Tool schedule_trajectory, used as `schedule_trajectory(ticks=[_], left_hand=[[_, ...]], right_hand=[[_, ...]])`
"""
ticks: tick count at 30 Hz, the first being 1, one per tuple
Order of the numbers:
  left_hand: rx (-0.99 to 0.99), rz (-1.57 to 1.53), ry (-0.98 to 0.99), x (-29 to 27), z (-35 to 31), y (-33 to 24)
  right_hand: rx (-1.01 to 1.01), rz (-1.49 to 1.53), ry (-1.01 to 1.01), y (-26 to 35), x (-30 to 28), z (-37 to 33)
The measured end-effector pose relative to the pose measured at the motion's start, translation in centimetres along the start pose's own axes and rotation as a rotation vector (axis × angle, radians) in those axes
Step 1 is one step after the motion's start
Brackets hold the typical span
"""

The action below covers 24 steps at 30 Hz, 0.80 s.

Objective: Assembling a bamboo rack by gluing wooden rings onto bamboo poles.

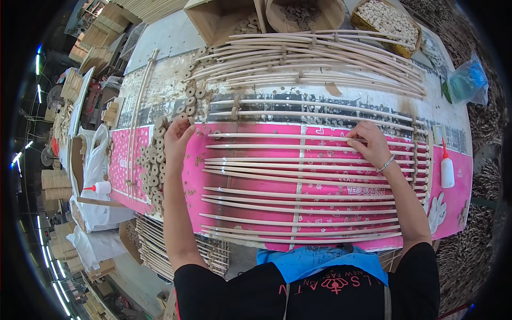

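Left hand [176, 140] reaching to the left part of the desk [160, 37], fingers loosely curled and pressed together over a heap of small round wooden discs [152, 165]; whether a disc is pinched between the fingertips cannot be told. Right hand [370, 143] laid flat on the curved rattan slats [298, 176], fingers spread a little, fingertips pressing on one of the upper slats, gripping nothing. A thin bracelet on that wrist.

Slats lying in rows across a pink printed sheet [240, 184] covering the near part of the desk, bowed, running left to right, crossed by a thin upright strip near the middle and another at the right end. Small discs dotted between several rows.

Farther back, a second stack of bent slats [320, 58] on the pale, worn desk top. Behind it, an open wooden box [218, 18] and a round basket of pale beads [386, 20]. At the right edge, a white glue bottle with a red nozzle [447, 169], just beside the slat ends; beyond it a blue plastic bag [469, 80]. On the far left, a pair of long thin rods [137, 106] lying lengthwise.
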<state>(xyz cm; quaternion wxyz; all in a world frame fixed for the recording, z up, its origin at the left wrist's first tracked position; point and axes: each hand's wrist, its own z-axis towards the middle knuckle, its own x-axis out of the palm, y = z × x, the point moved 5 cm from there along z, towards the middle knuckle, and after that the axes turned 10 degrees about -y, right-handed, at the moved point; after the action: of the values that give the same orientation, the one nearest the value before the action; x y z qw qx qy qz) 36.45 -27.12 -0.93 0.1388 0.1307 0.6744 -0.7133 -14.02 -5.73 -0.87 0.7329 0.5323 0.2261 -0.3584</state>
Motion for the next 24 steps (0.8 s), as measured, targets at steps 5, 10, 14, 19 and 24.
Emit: schedule_trajectory(ticks=[5,10,14,19,24], left_hand=[[-0.169,-0.151,-0.012,0.0,-2.4,-0.1],[-0.296,-0.403,0.056,0.4,-3.1,0.5],[-0.352,-0.511,0.074,1.1,-3.3,0.6],[-0.362,-0.512,0.069,1.4,-3.4,0.6],[-0.375,-0.552,0.064,2.1,-3.6,0.6]], right_hand=[[0.04,0.063,-0.061,0.1,-0.1,-0.2],[0.125,0.188,-0.068,0.2,-0.3,-0.1],[0.088,0.155,-0.061,0.4,-0.3,0.0],[0.095,0.217,-0.081,0.0,-0.3,-0.3],[0.097,0.195,-0.07,0.0,-0.6,-0.1]])
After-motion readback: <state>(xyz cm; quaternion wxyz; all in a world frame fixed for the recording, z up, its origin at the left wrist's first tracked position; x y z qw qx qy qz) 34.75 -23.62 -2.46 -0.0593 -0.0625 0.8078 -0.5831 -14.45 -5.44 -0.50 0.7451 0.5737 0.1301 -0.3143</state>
